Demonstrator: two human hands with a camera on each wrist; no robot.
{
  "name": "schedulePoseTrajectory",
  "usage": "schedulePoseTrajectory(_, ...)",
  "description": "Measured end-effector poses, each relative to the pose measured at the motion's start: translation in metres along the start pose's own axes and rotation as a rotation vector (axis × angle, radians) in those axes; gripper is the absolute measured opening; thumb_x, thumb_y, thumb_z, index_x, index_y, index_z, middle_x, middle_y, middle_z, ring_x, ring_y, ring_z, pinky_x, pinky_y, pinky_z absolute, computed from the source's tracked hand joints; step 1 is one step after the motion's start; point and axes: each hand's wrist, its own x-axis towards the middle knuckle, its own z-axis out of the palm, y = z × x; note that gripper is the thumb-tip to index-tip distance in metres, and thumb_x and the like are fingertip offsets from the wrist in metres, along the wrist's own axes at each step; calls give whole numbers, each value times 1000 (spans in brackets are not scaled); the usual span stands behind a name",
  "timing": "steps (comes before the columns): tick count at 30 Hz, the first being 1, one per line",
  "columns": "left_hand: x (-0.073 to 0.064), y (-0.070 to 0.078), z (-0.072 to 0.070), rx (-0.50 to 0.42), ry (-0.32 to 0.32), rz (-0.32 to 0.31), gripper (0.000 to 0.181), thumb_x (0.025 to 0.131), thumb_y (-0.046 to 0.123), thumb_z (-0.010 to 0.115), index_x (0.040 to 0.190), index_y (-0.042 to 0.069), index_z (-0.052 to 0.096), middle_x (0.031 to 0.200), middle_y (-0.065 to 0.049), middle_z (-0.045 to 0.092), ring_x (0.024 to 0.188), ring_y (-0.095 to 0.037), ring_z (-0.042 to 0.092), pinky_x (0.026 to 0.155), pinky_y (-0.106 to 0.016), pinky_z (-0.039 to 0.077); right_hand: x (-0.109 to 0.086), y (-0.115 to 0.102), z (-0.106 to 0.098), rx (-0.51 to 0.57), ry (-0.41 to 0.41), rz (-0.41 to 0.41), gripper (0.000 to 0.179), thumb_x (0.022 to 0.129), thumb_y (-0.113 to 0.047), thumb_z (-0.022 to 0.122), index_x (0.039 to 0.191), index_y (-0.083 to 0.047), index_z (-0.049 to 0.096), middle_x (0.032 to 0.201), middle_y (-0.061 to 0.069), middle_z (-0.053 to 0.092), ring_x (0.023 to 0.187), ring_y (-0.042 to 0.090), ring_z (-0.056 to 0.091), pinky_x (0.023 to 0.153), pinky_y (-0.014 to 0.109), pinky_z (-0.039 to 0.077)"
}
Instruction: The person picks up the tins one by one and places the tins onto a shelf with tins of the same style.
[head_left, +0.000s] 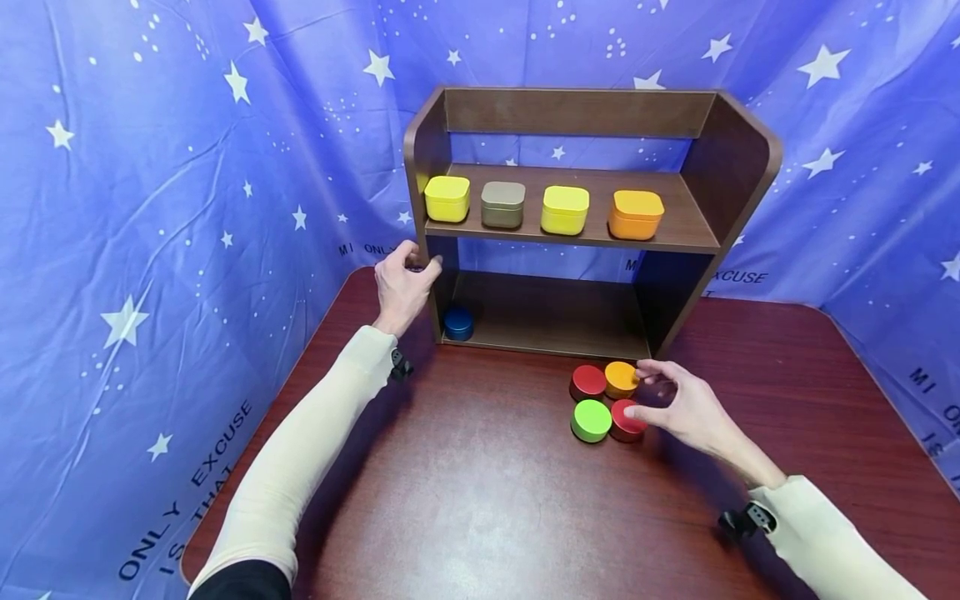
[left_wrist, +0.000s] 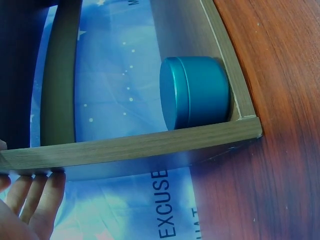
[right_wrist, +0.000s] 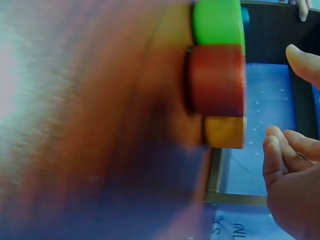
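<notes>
My left hand [head_left: 405, 283] grips the left side panel of a dark brown two-tier shelf [head_left: 570, 258]; in the left wrist view its fingers [left_wrist: 42, 200] lie against the panel's outer face. A round blue tin [head_left: 458, 323] stands inside on the lower tier, at the left. My right hand [head_left: 690, 408] hovers beside a cluster of round tins in front of the shelf, its thumb and fingers apart. The near red tin [head_left: 628, 421] and an orange tin [head_left: 621, 379] are nearest to it. To their left are another red tin [head_left: 588, 382] and a bright green tin [head_left: 591, 421].
Along the upper tier stand two yellow square tins [head_left: 447, 199] with a grey-olive square tin [head_left: 502, 205] between them, and an orange square tin [head_left: 636, 215] at the right. The reddish-brown table [head_left: 480, 500] is bordered by a blue star-patterned curtain [head_left: 187, 208].
</notes>
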Motion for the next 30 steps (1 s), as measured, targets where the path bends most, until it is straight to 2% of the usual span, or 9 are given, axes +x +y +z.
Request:
schedulePoseTrajectory(3, 0, 0, 0, -8, 5, 5, 24, 89, 26, 81, 90, 5, 70, 92, -19, 80, 87, -35, 74, 79, -35, 49, -4, 4, 4, -16, -26, 7, 68, 77, -20, 99, 134, 2, 69, 119, 20, 79, 96, 16, 69, 82, 11, 50)
schedulePoseTrajectory(6, 0, 0, 1, -12, 9, 8, 23, 88, 25, 81, 90, 5, 70, 92, -19, 80, 87, -36, 74, 79, -35, 49, -8, 7, 7, -26, -42, 11, 66, 77, -22, 100, 132, 0, 71, 120, 19, 78, 97, 15, 68, 82, 12, 50)
schedulePoseTrajectory(13, 1, -2, 2, -2, 10, 10, 24, 89, 27, 80, 89, 5, 70, 91, -18, 80, 86, -34, 74, 79, -34, 49, -13, 12, 12, -30, -5, 6, 64, 76, -20, 100, 130, -1, 72, 119, 18, 78, 96, 14, 68, 83, 13, 49)
schedulePoseTrajectory(22, 0, -2, 2, -8, 5, 11, 24, 89, 26, 81, 90, 5, 71, 91, -19, 80, 88, -38, 75, 79, -39, 50, -18, 18, 22, -8, -3, 7, 60, 73, -20, 101, 124, -2, 74, 112, 16, 79, 91, -3, 62, 78, 13, 49)
schedulePoseTrajectory(27, 1, -2, 2, -9, 8, 12, 23, 88, 26, 81, 91, 5, 71, 92, -18, 81, 87, -36, 74, 80, -39, 50, -19, 17, 23, -54, -28, 48, 59, 74, -25, 101, 121, -5, 73, 105, 13, 78, 85, 0, 61, 75, 17, 50)
schedulePoseTrajectory(30, 1, -3, 2, -10, 8, 12, 23, 88, 26, 81, 91, 5, 71, 92, -18, 81, 87, -36, 74, 79, -38, 50, -19, 15, 23, -88, -65, 60, 62, 73, -30, 102, 123, -6, 72, 107, 11, 77, 85, 6, 61, 74, 20, 50)
